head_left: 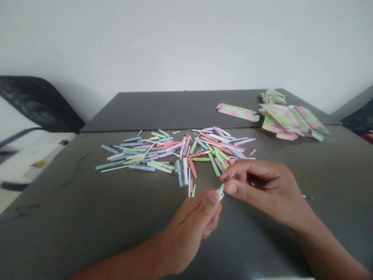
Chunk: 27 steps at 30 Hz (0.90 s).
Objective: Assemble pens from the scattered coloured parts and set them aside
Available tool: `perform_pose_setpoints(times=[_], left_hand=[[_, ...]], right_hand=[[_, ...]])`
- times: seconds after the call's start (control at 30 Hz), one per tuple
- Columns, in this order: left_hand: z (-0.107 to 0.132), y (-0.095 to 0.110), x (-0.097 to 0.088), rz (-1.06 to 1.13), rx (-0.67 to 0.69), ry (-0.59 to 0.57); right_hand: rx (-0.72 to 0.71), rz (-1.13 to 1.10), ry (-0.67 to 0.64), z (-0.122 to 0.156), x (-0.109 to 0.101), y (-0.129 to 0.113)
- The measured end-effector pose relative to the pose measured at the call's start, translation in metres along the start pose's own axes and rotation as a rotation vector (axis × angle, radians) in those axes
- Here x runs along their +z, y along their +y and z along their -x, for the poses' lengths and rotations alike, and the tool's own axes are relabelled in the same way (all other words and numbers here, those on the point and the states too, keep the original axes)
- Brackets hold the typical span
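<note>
Thin pastel plastic sticks (175,153) lie in one loose heap on the dark grey table (87,202), many of them, and flattened pink-and-green card packets (291,120) lie at far right. Right hand (262,190) pinches a small white piece with a wire bristle tip (223,186), thumb and fingers almost closed. Left hand (189,233), curled just near it, seems touching the piece; holding I cannot tell.

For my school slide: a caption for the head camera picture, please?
Left hand and right hand hold a small white piece beside scattered pastel sticks.
</note>
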<state>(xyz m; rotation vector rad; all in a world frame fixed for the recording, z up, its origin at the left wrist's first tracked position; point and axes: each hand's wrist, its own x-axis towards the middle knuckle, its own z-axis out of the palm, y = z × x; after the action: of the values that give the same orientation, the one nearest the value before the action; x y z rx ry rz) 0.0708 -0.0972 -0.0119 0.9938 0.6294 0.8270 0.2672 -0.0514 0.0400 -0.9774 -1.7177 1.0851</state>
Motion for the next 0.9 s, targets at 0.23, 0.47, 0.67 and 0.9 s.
perform_pose_setpoints(times=[0.23, 0.47, 0.67, 0.9], left_hand=[[-0.009, 0.000, -0.006, 0.106, 0.095, 0.040], [-0.010, 0.010, -0.008, 0.178, 0.109, 0.103], [-0.009, 0.018, -0.010, 0.210, 0.140, 0.142], [-0.011, 0.018, -0.011, 0.194, 0.171, 0.150]], right_hand=[[-0.086, 0.131, 0.164, -0.007, -0.038, -0.004], [0.136, 0.846, -0.141, 0.015, -0.107, 0.013], [0.275, 0.974, -0.275, 0.052, -0.137, 0.028], [0.195, 0.978, -0.225, 0.056, -0.141, 0.042]])
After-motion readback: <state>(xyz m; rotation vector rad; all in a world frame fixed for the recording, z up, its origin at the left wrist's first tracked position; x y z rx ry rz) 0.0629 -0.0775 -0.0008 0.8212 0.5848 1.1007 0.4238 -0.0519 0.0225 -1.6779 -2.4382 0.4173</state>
